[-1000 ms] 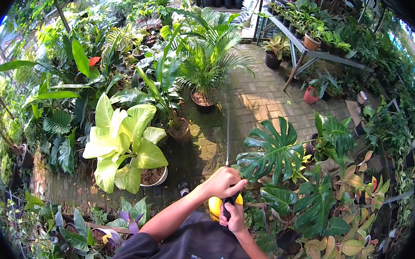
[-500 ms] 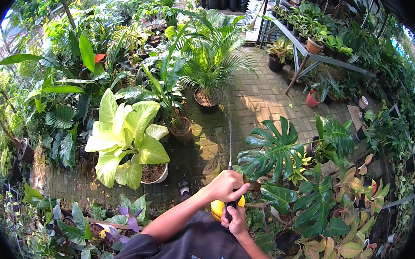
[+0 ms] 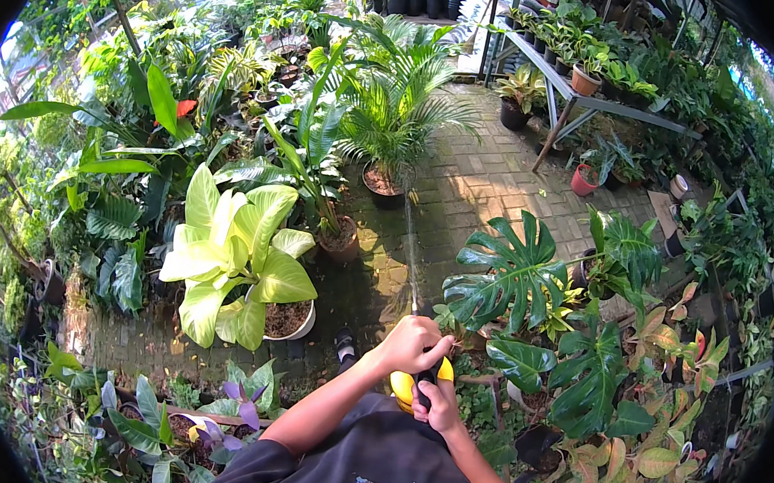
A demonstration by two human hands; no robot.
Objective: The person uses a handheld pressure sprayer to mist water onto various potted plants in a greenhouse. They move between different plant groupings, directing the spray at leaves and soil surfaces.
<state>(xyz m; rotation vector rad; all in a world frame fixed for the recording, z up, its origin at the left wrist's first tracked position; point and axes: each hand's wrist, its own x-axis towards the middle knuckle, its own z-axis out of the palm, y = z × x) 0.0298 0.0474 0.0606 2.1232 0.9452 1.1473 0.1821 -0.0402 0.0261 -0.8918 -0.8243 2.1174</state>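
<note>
Two-handed spraying, flow on

Left hand [image 3: 410,343] curls closed over the yellow-and-black plastic sprayer [image 3: 402,386], low centre by the dark shirt [image 3: 346,449]; right hand [image 3: 436,407] wraps it just behind. Thin whitish water stream [image 3: 412,255] runs forward toward the round black pot [image 3: 385,201]; exact landing spot unclear. Likely best: steady wrists, slow sweeps, low splash.

Containers, L-R: round white pot [image 3: 307,326] holds brown soil [image 3: 285,319] and a broad-leaved yellow-green plant [image 3: 242,270]; round terracotta-brown pot [image 3: 341,245], tall green plant [image 3: 322,135]; black pot, reddish-brown soil [image 3: 378,183] and feathery green palm [image 3: 396,118]; small round red pot [image 3: 584,182], contents hard to tell.
</note>
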